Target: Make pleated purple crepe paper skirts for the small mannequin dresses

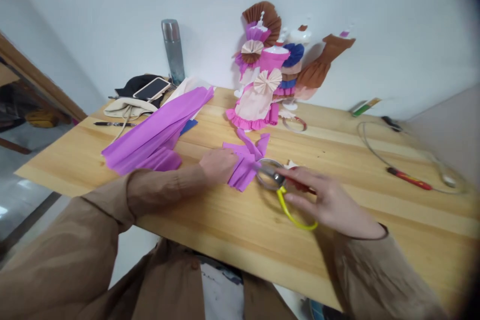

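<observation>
At a wooden table (337,150), the left hand (219,165) is gripping purple paper (243,172) while the right hand (330,202) is holding scissors (278,178) pointing left toward the paper's right edge.

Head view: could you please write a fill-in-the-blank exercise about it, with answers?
The right hand holds a pair of ____.
The crepe paper touched by the left hand is ____.
In the picture, the smartphone lies to the ____ of the flask.

Missing words: scissors; purple; left.
</observation>
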